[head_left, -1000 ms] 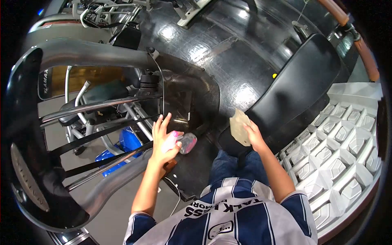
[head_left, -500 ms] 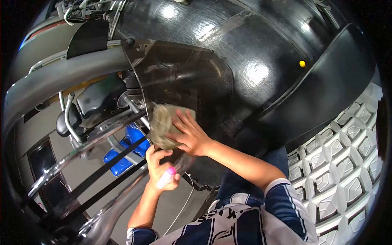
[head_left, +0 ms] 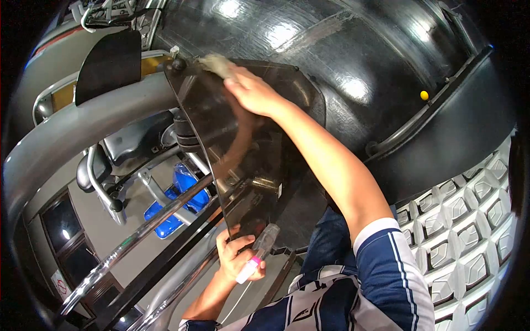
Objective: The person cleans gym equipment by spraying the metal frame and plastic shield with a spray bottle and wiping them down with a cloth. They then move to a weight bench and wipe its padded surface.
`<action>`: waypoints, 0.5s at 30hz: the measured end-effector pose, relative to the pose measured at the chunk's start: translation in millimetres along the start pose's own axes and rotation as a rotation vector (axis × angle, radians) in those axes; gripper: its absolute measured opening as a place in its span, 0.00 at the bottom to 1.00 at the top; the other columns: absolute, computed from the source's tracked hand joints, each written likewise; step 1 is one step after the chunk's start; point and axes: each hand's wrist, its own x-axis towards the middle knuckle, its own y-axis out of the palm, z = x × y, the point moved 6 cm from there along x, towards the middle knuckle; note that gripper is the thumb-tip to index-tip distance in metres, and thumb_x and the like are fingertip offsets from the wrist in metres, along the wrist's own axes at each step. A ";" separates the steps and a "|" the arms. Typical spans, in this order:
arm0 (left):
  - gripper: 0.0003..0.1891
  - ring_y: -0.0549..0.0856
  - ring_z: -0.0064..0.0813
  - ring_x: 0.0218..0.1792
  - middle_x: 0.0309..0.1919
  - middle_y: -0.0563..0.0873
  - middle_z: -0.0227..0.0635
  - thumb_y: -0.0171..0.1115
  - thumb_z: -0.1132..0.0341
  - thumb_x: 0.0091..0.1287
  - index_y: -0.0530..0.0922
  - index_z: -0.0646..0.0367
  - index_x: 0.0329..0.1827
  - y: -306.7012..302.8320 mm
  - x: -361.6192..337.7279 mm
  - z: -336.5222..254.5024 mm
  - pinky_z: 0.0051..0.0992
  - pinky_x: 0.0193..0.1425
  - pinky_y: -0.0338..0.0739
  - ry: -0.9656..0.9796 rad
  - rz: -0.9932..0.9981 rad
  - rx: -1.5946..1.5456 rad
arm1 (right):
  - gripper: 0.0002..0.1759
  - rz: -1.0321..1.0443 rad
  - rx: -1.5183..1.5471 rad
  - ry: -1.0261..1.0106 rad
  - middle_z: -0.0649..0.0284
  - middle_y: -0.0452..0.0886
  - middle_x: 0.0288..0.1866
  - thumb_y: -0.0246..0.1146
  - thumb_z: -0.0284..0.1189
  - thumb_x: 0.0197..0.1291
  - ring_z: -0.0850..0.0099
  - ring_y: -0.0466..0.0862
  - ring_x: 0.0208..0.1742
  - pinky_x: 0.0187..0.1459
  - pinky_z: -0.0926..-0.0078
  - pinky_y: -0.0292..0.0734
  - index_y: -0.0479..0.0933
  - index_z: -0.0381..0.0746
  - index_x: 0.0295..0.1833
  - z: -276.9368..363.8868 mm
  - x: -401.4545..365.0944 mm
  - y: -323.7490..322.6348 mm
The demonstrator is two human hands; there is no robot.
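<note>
My right hand (head_left: 254,94) presses a greyish-beige cloth (head_left: 219,65) against the upper end of a dark tinted, see-through panel (head_left: 251,160). The panel's glossy face mirrors my forearm. Near the panel's lower edge, my left hand (head_left: 234,259) is closed around a small clear bottle (head_left: 268,238) with a pink collar and a white end. Its fingertips also lie at the panel's edge. The panel is fixed beside a thick grey curved tube (head_left: 118,94) of a gym machine.
Chrome rods (head_left: 132,243) and dark straps run at the lower left, with a blue seat (head_left: 165,212) behind. To the right are a black padded board (head_left: 452,138) and white patterned wall panels (head_left: 458,243). A yellow ball (head_left: 424,95) lies on the black floor.
My right hand has slid the cloth from the panel's lower part up to its far upper end. My left hand has shifted slightly right and down with the bottle.
</note>
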 end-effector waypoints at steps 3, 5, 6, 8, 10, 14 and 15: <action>0.14 0.76 0.51 0.55 0.46 0.81 0.36 0.68 0.55 0.47 0.75 0.52 0.18 0.1 -1.0 1.3 0.47 0.57 0.72 0.013 -0.004 0.007 | 0.30 -0.023 -0.017 0.252 0.60 0.52 0.83 0.41 0.50 0.76 0.45 0.52 0.81 0.75 0.34 0.47 0.54 0.57 0.80 -69.2 -42.0 -3.9; 0.13 0.76 0.51 0.55 0.47 0.82 0.35 0.70 0.56 0.46 0.76 0.52 0.19 -1.9 -1.8 2.1 0.46 0.57 0.73 -0.004 0.012 -0.002 | 0.29 -0.040 -0.084 0.254 0.57 0.53 0.83 0.45 0.45 0.76 0.42 0.54 0.80 0.71 0.27 0.50 0.56 0.53 0.79 -38.1 -70.5 -4.8; 0.12 0.76 0.51 0.55 0.47 0.82 0.35 0.70 0.57 0.45 0.76 0.52 0.19 -1.3 -3.8 3.3 0.46 0.56 0.74 -0.007 0.017 -0.019 | 0.29 -0.061 -0.101 0.154 0.56 0.53 0.82 0.47 0.42 0.76 0.44 0.54 0.80 0.71 0.28 0.51 0.57 0.49 0.79 -12.0 -74.9 -0.1; 0.14 0.76 0.49 0.50 0.46 0.79 0.34 0.65 0.51 0.54 0.79 0.50 0.20 0.0 -4.8 5.2 0.45 0.52 0.73 -0.013 0.022 -0.042 | 0.30 -0.046 -0.076 0.000 0.57 0.53 0.83 0.46 0.44 0.75 0.50 0.51 0.82 0.76 0.38 0.47 0.58 0.51 0.79 52.6 -61.6 4.2; 0.14 0.76 0.48 0.51 0.45 0.78 0.33 0.65 0.50 0.55 0.80 0.48 0.21 -1.3 -5.6 4.8 0.44 0.53 0.74 -0.018 0.031 -0.037 | 0.31 0.034 -0.046 -0.020 0.61 0.52 0.83 0.44 0.47 0.77 0.54 0.49 0.83 0.77 0.38 0.45 0.57 0.48 0.79 65.6 -23.5 6.7; 0.14 0.77 0.47 0.51 0.45 0.78 0.33 0.65 0.50 0.57 0.81 0.48 0.21 -1.9 -8.7 5.5 0.43 0.54 0.74 -0.041 0.049 -0.029 | 0.32 0.026 0.047 0.085 0.54 0.54 0.82 0.43 0.47 0.77 0.54 0.51 0.82 0.78 0.44 0.46 0.59 0.41 0.77 20.6 58.6 15.8; 0.14 0.77 0.47 0.52 0.44 0.79 0.33 0.65 0.50 0.58 0.81 0.48 0.22 -2.1 -7.7 5.4 0.43 0.54 0.75 -0.036 0.041 -0.028 | 0.31 0.057 0.014 0.193 0.52 0.56 0.81 0.44 0.47 0.76 0.54 0.53 0.82 0.78 0.51 0.48 0.61 0.39 0.76 2.4 68.9 14.5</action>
